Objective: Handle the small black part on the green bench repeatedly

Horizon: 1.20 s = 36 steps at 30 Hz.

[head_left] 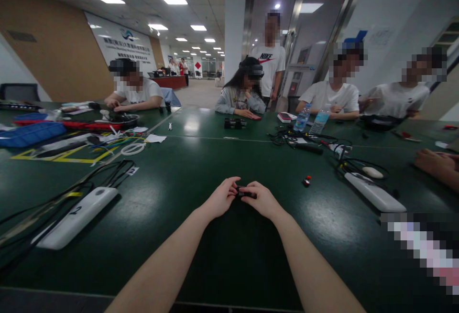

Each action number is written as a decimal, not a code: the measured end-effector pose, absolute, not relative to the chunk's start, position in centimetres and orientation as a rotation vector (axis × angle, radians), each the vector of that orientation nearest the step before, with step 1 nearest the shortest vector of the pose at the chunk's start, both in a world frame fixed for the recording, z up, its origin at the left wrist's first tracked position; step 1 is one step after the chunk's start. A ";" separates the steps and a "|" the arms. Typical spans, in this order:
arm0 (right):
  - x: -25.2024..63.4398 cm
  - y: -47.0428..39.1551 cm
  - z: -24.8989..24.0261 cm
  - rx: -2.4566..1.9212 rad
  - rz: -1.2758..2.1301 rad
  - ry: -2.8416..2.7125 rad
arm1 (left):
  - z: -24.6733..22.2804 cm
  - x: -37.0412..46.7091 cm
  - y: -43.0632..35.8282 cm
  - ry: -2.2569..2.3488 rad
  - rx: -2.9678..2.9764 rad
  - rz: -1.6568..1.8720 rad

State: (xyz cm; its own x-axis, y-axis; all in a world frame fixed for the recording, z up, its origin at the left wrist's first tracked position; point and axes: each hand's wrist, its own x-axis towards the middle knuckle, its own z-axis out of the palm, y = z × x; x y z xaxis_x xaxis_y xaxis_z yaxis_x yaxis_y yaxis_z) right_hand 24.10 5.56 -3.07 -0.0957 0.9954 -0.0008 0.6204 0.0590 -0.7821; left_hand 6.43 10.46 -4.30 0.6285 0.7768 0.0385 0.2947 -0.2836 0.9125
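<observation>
Tabletop: dark green [150, 265], smooth and glossy, with blurred light reflections.
Black piece: small, slim, dark [247, 193], between the two hands above or on the near-middle tabletop; contact below is unclear.
Long axis: roughly left to right, the right end slightly nearer the wearer; fingers hide which end is the front.
Right grip: thumb and fingers [261, 200] pinch the piece's right part.
Left grip: curved fingers [223, 198] meet its left end; whether they clench it, I cannot tell.
White bars: smooth, long and rounded, one at left [77, 220] marked "2", another at right [375, 192], both slanting.
Small orange-and-black item: right of the hands [306, 181].
Cables: thin, looped, black [118, 172], beside the left bar.
Black block: squat, ridged [234, 123], farther ahead.
Bottles: clear plastic, upright [302, 118] [320, 121], far right.
</observation>
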 end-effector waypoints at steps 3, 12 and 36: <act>25.0 5.8 -3.7 -1.580 0.921 -1.583 | -3.9 6.4 10.3 0.882 1.858 0.584; 26.1 6.2 -4.6 -1.632 0.895 -1.419 | -3.5 6.3 10.4 0.872 1.892 0.567; 24.5 6.1 -3.6 -1.527 1.231 -1.198 | -3.5 6.7 10.7 0.838 1.871 0.810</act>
State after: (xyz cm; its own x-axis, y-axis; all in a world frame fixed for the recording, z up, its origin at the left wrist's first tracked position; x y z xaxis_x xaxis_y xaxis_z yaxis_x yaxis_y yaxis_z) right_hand 24.49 6.15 -3.61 0.0698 0.9766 -0.2035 0.1769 -0.2129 -0.9609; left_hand 6.74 10.68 -3.54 0.5549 0.8100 0.1896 0.2177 -0.3614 0.9067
